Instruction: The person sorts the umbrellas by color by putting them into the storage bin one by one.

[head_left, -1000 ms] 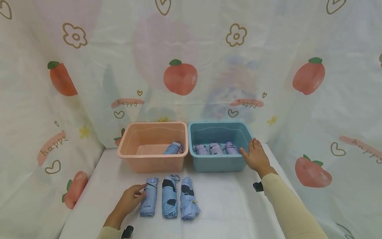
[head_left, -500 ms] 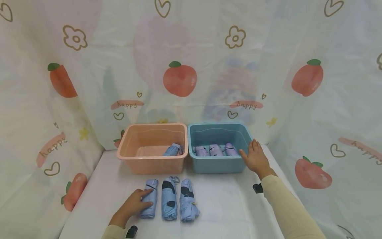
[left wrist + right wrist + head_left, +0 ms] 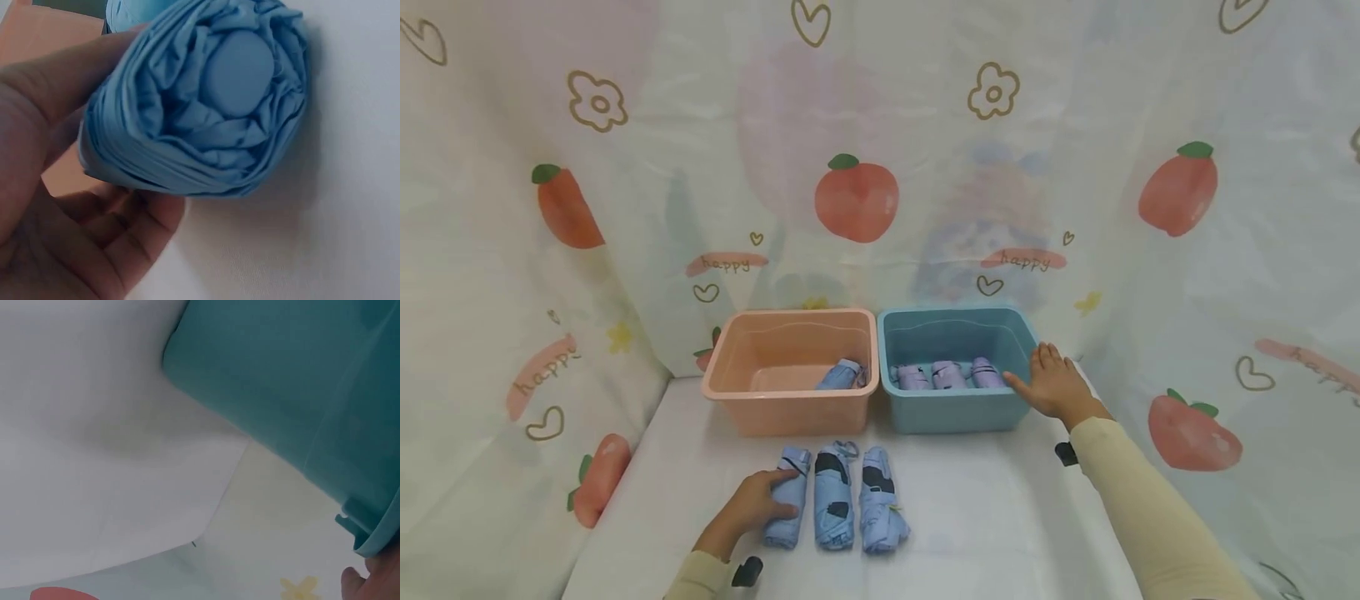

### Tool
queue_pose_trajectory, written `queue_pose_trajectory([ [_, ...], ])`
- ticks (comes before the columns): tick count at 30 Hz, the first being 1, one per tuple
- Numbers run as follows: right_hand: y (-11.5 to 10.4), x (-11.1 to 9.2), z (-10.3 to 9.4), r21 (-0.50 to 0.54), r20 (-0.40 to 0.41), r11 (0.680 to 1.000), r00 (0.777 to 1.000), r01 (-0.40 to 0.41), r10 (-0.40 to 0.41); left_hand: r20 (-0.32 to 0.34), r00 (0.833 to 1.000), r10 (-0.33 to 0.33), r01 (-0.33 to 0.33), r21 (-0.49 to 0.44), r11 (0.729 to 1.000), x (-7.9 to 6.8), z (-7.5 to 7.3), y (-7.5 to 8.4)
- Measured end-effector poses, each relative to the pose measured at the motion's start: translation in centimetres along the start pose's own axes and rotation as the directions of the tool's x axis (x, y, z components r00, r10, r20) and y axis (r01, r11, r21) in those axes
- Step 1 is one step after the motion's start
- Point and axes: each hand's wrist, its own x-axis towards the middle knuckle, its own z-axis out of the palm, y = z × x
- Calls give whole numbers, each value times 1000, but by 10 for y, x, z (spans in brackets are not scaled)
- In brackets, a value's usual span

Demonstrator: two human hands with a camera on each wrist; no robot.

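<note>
My left hand [image 3: 751,505] grips the leftmost folded blue umbrella [image 3: 788,493], thumb on one side and fingers on the other. In the left wrist view the rolled end of this umbrella [image 3: 240,72] faces the camera, with curled fingers [image 3: 140,240] under it. Beside it lie two more folded blue umbrellas, a middle one [image 3: 833,500] with dark patches and a right one [image 3: 880,504] with a looser end. My right hand [image 3: 1058,387] rests with straight fingers at the right rim of the teal bin [image 3: 955,414]; in the right wrist view only its fingertips show.
Left of the teal bin, touching or nearly so, stands a peach bin [image 3: 797,417] holding one blue umbrella [image 3: 838,376]. Three purple umbrellas [image 3: 948,375] lie in the teal bin. A printed curtain [image 3: 857,108] encloses the white table [image 3: 1000,508] at back and sides.
My left hand has moved right onto the leftmost umbrella and closed round it; that umbrella now leans slightly. The right hand stays at the teal bin's rim.
</note>
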Motion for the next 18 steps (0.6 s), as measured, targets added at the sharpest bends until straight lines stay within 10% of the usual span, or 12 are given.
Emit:
queue_pose_trajectory([
  [9,6,2,8,33,-10,999,999,36,-36,-92,989,113,-108,61,992,-18,-26,2],
  [18,9,4,12,41,-58,998,997,52,-50,-177,917,357,-335,146,931,-26,-86,38],
])
